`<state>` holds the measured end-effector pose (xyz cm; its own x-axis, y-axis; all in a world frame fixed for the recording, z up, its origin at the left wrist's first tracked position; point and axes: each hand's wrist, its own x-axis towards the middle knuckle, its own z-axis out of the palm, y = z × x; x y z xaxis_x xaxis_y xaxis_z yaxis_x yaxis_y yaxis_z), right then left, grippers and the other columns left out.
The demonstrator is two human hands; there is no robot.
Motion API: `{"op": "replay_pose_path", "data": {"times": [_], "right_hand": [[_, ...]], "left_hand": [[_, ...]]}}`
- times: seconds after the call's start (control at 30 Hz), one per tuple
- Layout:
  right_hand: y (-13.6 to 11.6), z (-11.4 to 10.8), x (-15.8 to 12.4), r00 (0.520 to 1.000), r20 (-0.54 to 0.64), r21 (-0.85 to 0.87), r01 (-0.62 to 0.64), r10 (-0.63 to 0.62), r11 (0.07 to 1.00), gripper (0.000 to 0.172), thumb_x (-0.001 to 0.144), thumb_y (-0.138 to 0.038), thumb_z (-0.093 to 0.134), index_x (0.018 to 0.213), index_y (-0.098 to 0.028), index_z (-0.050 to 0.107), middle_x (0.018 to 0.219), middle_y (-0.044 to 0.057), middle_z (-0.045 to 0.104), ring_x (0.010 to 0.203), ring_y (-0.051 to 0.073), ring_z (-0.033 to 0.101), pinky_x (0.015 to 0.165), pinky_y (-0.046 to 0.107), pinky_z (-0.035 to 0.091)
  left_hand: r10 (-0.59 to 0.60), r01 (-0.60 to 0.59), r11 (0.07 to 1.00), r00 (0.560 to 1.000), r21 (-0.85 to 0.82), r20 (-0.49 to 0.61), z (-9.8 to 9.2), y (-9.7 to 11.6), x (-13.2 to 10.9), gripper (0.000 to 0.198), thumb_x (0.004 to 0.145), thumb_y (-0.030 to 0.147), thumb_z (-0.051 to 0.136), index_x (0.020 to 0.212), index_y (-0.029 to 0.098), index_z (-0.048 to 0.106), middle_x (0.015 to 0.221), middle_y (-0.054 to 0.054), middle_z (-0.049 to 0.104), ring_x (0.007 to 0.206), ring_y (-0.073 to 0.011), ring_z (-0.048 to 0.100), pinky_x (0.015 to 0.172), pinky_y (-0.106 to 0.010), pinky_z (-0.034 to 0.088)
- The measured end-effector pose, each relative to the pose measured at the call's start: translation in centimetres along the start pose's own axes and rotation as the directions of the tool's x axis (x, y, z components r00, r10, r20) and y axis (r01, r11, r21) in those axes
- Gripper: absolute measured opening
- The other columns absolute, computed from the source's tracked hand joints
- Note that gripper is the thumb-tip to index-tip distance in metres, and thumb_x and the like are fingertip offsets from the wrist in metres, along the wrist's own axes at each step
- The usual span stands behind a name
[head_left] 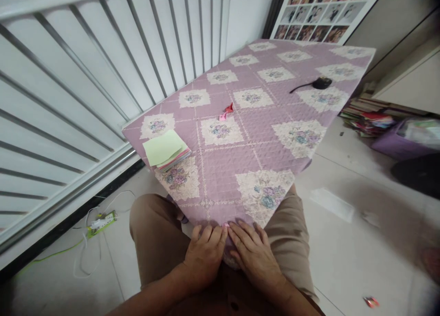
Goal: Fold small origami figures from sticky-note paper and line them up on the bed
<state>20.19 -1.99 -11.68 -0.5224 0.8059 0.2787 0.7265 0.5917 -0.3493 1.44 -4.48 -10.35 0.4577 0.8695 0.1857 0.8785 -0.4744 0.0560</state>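
At the near corner of the table, my left hand (205, 252) and my right hand (252, 247) lie close together with fingers bent. Between their fingertips a bit of pink folded paper (226, 224) shows, pressed against the tabletop; most of it is hidden by the fingers. Farther up the cloth sit two small folded paper pieces, a red one (229, 108) and a pink one (223, 117), touching or nearly so. A stack of coloured paper sheets (163, 149), pale green on top, rests near the left edge.
A purple flowered tablecloth (220, 169) covers the table. On its far right lies a black object with a thin cord or handle (321, 83). White railings (113, 55) run along the left. A power strip (101, 223) with cables is on the floor, and a purple bin (402, 139) stands right.
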Motion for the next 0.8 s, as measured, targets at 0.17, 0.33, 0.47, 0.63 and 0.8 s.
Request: {"op": "replay_pose_path", "data": {"times": [0.17,0.33,0.47,0.63,0.8], "right_hand": [[0.5,0.5,-0.7,0.998,0.060,-0.063,-0.015,0.019,0.998,0.043,0.088,-0.041,0.055,0.130,-0.030,0.051,0.126,0.003,0.062,0.123,0.028,0.044,0.105,0.053,0.014],[1.1,-0.1,-0.1,0.998,0.053,-0.086,0.028,-0.024,0.996,0.039,0.089,-0.024,0.051,0.127,-0.032,0.053,0.122,0.001,0.064,0.119,0.025,0.048,0.103,0.050,0.016],[0.5,0.1,0.1,1.000,-0.021,-0.002,-0.022,0.022,1.000,0.031,0.090,-0.024,0.050,0.120,-0.030,0.058,0.118,0.003,0.065,0.117,0.024,0.050,0.104,0.049,0.015],[0.1,-0.3,0.2,0.997,-0.074,0.137,-0.026,0.036,0.990,0.018,0.090,-0.023,0.049,0.100,-0.028,0.064,0.113,0.003,0.065,0.112,0.022,0.054,0.105,0.049,0.019],[0.7,-1.4,1.1,0.984,-0.113,0.231,-0.107,0.136,0.967,0.013,0.091,-0.026,0.049,0.092,-0.024,0.062,0.096,0.003,0.068,0.092,0.019,0.060,0.093,0.040,0.036]], "left_hand": [[0.076,-0.076,0.997,0.997,-0.025,0.002,1.0,-0.7,-0.6,0.046,0.095,0.028,0.038,0.139,0.015,0.040,0.119,-0.009,0.060,0.109,-0.0232,0.046,0.096,-0.044,0.026],[-0.006,0.014,0.984,0.999,-0.175,0.049,0.9,-1.1,-0.4,0.045,0.091,0.023,0.045,0.136,0.020,0.044,0.115,-0.008,0.061,0.105,-0.0234,0.049,0.091,-0.040,0.031],[-0.166,0.183,0.907,0.983,-0.379,0.079,-0.2,-1.0,0.0,0.040,0.087,0.015,0.045,0.124,0.023,0.055,0.113,-0.006,0.062,0.103,-0.0214,0.051,0.088,-0.037,0.034],[-0.356,0.366,0.828,0.928,-0.425,0.106,-0.9,-0.2,1.6,0.016,0.086,0.018,0.051,0.091,0.025,0.065,0.091,-0.001,0.066,0.089,-0.0194,0.054,0.082,-0.036,0.034],[-0.366,0.371,0.848,0.926,-0.379,0.088,-0.8,0.3,2.0,0.013,0.081,0.015,0.057,0.078,0.024,0.065,0.088,0.001,0.064,0.087,-0.0187,0.052,0.082,-0.036,0.031]]}}
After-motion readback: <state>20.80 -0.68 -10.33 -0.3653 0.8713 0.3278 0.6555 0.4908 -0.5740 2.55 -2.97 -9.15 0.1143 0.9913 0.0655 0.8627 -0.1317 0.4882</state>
